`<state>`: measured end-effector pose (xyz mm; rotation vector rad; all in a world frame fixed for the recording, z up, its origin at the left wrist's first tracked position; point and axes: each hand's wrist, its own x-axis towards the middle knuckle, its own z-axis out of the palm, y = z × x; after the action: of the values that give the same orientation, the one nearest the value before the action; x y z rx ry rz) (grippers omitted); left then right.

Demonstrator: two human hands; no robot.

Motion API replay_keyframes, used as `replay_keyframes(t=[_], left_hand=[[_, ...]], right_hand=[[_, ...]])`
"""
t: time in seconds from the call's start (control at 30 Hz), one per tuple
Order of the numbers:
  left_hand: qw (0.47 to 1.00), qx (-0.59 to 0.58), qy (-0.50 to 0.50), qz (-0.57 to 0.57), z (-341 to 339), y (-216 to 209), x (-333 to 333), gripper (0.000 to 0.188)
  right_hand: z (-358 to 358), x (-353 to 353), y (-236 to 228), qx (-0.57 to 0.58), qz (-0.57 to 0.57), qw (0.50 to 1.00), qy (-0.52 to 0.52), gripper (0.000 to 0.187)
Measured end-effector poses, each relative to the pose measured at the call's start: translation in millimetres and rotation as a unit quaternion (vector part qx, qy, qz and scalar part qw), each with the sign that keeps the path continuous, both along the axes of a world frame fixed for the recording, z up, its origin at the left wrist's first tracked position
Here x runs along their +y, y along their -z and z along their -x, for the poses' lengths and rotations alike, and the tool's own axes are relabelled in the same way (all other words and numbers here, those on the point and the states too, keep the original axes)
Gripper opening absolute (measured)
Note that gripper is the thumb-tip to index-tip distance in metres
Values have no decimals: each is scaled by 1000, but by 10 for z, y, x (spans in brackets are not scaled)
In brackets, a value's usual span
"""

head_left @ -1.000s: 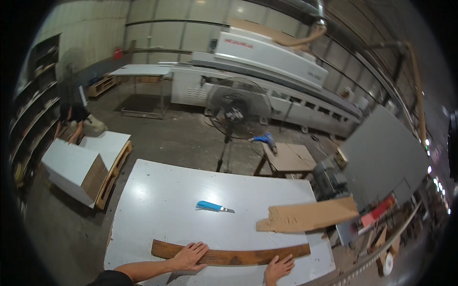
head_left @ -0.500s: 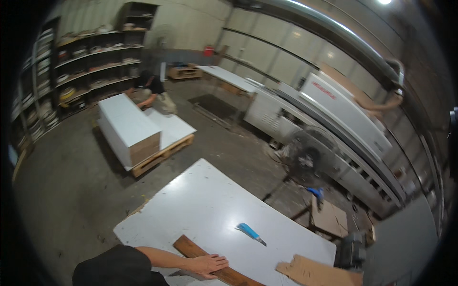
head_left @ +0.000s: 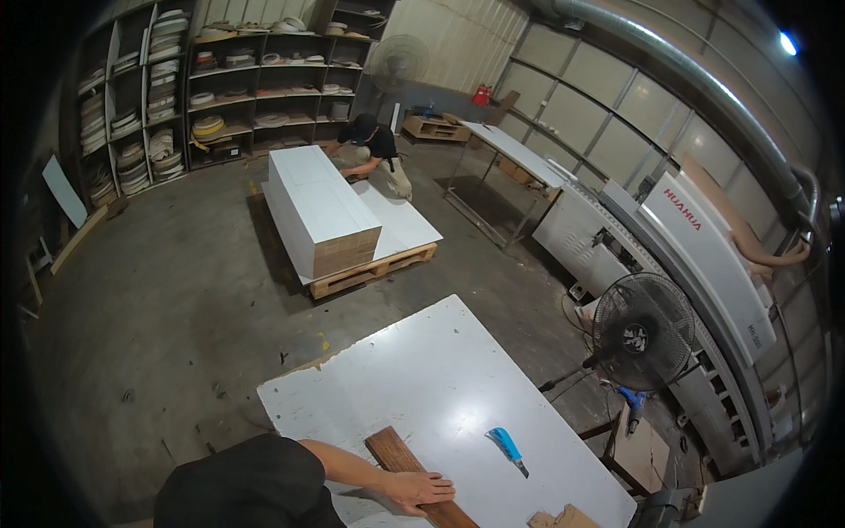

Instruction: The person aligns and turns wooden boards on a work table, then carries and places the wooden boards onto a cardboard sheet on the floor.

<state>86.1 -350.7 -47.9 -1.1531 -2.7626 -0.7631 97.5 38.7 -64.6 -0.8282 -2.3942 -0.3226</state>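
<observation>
My left hand [head_left: 419, 491] lies flat across a brown wooden strip [head_left: 393, 447], its fingers stretched out together over the wood. The strip rests slantwise on a white-topped table [head_left: 387, 378], and its near end runs out of the picture at the bottom. To the right of the hand, apart from it, a blue-handled utility knife [head_left: 506, 449] lies on the tabletop. A torn piece of cardboard [head_left: 568, 517] shows at the near edge. My right hand is out of sight.
Ahead, a person [head_left: 374, 154] crouches behind a stack of white panels [head_left: 330, 202] on a wooden pallet [head_left: 378, 268]. A pedestal fan [head_left: 641, 334] and a long white machine [head_left: 695, 255] stand to the right, near a blue power tool [head_left: 632, 405]. Shelves [head_left: 264, 97] hold several rolls.
My view has swung left, so the room sits further right in the picture and looks sharper. The left hand stays on the wooden strip.
</observation>
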Motion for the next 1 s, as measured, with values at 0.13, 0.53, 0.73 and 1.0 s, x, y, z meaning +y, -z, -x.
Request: replay_keyframes(t=[0.13, 0.53, 0.73, 1.0], left_hand=[[1000, 5, -4, -13, -7, 58, 4, 74], [999, 30, -15, -11, 10, 46, 31, 75], [1000, 4, -19, 10, -28, -32, -11, 75], [999, -14, -15, 27, -24, -96, 5, 75]], right_hand=[[-16, 14, 4, 7, -9, 1000, -10, 64], [9, 115, 168, 26, -37, 999, -12, 63], [-13, -31, 0, 31, -49, 998, -11, 63], [-32, 2, -8, 31, -38, 999, -13, 63]])
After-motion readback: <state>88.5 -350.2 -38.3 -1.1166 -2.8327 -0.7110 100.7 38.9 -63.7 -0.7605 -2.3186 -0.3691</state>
